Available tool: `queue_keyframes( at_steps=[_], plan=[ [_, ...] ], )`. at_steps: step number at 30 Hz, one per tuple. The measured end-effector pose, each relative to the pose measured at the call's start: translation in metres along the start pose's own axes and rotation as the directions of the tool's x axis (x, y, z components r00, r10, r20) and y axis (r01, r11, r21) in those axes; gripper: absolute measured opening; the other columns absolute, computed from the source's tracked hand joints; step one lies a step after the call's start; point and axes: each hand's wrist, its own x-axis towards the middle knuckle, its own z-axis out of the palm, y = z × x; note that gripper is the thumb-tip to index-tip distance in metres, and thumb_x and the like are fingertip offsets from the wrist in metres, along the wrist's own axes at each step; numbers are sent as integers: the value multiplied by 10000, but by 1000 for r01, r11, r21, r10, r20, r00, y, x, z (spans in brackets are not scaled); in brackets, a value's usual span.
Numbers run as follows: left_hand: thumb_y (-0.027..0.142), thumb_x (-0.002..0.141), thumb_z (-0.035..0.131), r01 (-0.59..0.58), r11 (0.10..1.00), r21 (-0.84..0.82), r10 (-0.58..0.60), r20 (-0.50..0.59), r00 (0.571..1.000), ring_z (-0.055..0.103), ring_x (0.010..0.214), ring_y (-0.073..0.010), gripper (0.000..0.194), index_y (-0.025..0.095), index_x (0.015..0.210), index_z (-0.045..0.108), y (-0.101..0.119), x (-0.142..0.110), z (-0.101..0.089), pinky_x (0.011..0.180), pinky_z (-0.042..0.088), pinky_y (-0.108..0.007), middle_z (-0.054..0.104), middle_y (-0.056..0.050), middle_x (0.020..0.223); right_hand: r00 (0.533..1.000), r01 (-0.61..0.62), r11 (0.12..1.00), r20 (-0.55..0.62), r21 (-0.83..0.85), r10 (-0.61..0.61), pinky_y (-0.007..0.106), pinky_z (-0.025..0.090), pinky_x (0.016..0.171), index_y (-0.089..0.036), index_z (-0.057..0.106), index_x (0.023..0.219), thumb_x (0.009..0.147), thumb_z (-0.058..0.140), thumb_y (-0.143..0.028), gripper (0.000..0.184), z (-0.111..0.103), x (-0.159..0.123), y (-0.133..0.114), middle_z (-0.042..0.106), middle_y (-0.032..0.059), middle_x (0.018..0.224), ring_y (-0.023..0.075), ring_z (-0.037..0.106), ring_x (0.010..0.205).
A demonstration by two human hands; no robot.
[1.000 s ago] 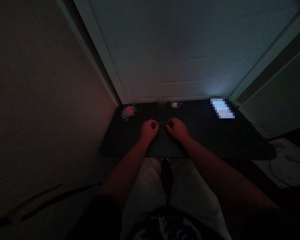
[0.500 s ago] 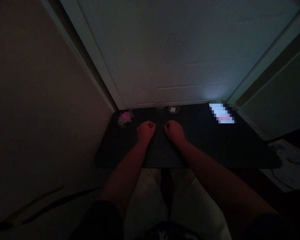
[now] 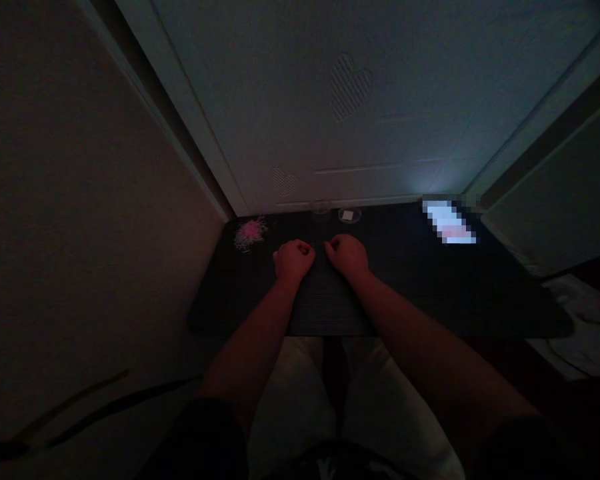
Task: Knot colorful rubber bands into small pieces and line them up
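Dark wood-like grain covers the worktop (image 3: pixel 460 287), and above its middle the two bare hands are near each other, with a narrow gap between. The left hand (image 3: pixel 294 260) has its fingers curled in, and the thumb side is turned to the gap. The right hand (image 3: pixel 349 255) is bent in a similar way, its fingertips pointing to the left one. Both look pinched, but the light is weak, and I cannot tell whether something thin is between the fingertips.

Behind the gap, near the back edge, a clear container (image 3: pixel 321 208) stands. Just to its right is a round clear dish (image 3: pixel 357 216) with a white square (image 3: pixel 347 215) in it. A loose pile of small pink and pale pieces (image 3: pixel 251 231) lies at the back left, apart from the left hand. At the back right, a bright blurred rectangle (image 3: pixel 449 221) shines on the pale panel (image 3: pixel 400 133), which bears striped hearts (image 3: pixel 350 87).
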Motion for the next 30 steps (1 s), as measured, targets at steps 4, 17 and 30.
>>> queue_keyframes(
  at_steps=[4, 17, 30],
  plan=[
    [364, 663, 647, -40, 999, 31, 40, 3, 999, 587, 791, -224, 179, 237, 786, 673, 0, -4, -2, 791, 391, -382, 673, -32, 772, 997, -78, 991, -12, 111, 79, 324, 409, 710, -182, 625, 801, 866, 383, -308, 280, -1, 1, 1, 657, 109, 835, 219, 590, 781],
    [286, 718, 566, -46, 999, 19, 45, 50, 998, 580, 770, -213, 120, 243, 760, 670, -2, -1, -3, 763, 383, -356, 671, -27, 769, 987, -147, 939, -15, 311, 159, 299, 411, 682, -208, 496, 1008, 815, 415, -185, 210, 0, 0, 6, 694, 37, 788, 191, 628, 789],
    [276, 732, 564, -76, 995, 66, 69, 101, 992, 598, 810, -194, 159, 230, 837, 675, 0, -9, -12, 766, 423, -332, 682, -23, 832, 985, -157, 927, -13, 340, 172, 302, 426, 707, -207, 474, 1037, 794, 428, -178, 249, 0, 1, 6, 694, 26, 761, 187, 636, 794]
  ],
)
